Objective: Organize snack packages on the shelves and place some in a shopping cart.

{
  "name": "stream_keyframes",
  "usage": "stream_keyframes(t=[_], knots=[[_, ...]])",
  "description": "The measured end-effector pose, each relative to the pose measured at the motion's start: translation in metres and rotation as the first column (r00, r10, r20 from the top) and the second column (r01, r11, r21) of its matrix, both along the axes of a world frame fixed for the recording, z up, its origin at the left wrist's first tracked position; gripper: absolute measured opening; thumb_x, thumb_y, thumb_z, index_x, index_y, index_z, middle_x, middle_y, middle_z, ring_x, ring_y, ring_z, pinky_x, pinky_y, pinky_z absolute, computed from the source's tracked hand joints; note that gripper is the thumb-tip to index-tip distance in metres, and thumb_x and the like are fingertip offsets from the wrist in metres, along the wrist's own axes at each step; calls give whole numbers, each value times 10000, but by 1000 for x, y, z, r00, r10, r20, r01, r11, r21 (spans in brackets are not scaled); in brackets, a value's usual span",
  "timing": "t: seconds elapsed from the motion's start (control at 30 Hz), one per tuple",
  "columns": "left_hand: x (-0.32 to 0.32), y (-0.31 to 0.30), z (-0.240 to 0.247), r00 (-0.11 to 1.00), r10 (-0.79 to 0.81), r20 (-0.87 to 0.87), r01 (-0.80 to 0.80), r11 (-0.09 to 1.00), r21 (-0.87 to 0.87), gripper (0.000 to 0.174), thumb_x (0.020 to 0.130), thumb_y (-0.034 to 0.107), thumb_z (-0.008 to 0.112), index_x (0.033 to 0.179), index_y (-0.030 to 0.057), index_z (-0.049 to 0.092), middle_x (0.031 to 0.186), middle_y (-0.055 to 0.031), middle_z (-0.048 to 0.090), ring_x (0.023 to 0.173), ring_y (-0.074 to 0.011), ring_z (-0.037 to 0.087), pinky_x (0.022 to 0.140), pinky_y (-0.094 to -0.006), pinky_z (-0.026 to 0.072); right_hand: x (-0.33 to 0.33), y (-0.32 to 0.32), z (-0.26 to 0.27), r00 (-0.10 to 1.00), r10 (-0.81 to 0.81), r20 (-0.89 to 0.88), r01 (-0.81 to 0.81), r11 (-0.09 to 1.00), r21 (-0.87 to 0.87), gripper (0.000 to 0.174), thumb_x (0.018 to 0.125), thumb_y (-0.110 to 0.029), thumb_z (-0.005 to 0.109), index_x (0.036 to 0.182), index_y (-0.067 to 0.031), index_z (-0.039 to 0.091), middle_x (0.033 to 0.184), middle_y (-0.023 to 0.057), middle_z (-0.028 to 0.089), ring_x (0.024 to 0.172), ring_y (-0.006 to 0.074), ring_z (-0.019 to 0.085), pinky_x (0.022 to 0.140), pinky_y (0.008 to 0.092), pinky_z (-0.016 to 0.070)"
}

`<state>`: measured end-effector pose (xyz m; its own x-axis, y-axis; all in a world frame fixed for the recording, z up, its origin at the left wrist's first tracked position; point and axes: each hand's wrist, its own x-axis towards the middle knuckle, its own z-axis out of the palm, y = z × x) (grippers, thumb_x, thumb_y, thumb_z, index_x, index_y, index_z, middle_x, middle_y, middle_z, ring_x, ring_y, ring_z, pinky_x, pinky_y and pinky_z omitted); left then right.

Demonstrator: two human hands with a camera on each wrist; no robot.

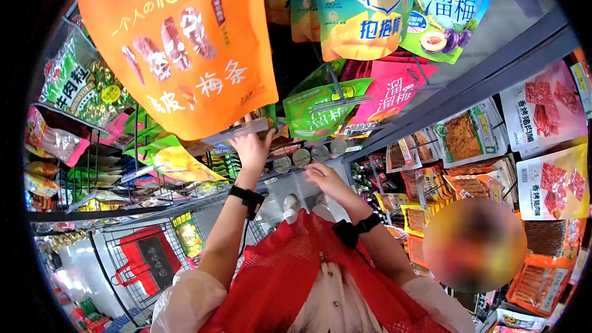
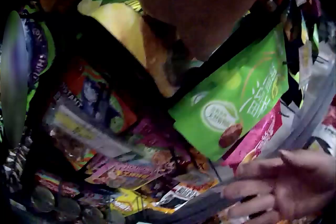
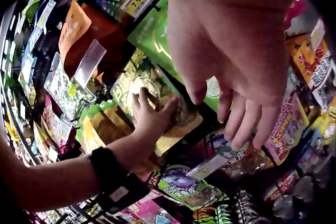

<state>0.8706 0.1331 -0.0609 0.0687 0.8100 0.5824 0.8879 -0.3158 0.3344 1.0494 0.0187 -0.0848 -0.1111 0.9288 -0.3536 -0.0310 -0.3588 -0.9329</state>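
Observation:
My left hand (image 1: 251, 151) reaches in among the hanging snack bags, below a large orange bag (image 1: 185, 43) and beside a clear price-tag holder. In the right wrist view its spread fingers rest on the front of a yellowish bag (image 3: 148, 79); part of that bag lies behind the hand. My right hand (image 1: 331, 182) is held in front of the rack, holding nothing, with fingers loosely extended. A green bag (image 2: 231, 108) hangs near it in the left wrist view, a pink bag (image 2: 257, 139) just behind the green one.
Blue-and-yellow bags (image 1: 370, 12) hang at the upper right. Metal hooks and a price tag (image 3: 139, 1) jut out from the rack. More packets (image 1: 465, 132) hang on the right side. A wire basket with a red bag (image 1: 148, 256) stands at the lower left.

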Motion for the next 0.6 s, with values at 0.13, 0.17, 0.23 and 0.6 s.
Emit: stream_keyframes(t=[0.13,0.17,0.23,0.6], knots=[[-19,-28,-18,960,-172,-220,126,970,-207,822,672,347,667,1321,94,228,1310,-154,269,1227,-358,213,988,-565,84,10,-13,0,997,16,70,-10,996,-86,335,854,-254,487,1072,0,490,964,67,569,833,141,557,690,250,409],[-23,-37,-12,946,-262,-190,222,952,-208,791,681,292,665,1316,87,240,1342,-141,241,1243,-338,207,1002,-539,90,11,-17,3,997,32,70,-27,996,-82,335,854,-254,487,1072,0,490,964,67,569,833,141,557,690,250,409],[-29,-52,4,910,-415,7,407,888,-213,732,679,244,665,1284,68,292,1361,-118,231,1227,-307,253,1011,-473,171,13,-27,9,996,32,77,-23,993,-116,325,860,-268,475,1080,-30,495,990,56,569,855,144,564,690,253,401],[-73,-237,-2,906,-204,371,353,847,-397,508,740,125,608,1200,34,414,1223,-163,436,1142,-304,404,940,-337,335,66,-151,21,982,173,78,-161,977,-137,339,857,-302,482,1097,-63,488,1059,60,558,926,163,552,760,294,399]])
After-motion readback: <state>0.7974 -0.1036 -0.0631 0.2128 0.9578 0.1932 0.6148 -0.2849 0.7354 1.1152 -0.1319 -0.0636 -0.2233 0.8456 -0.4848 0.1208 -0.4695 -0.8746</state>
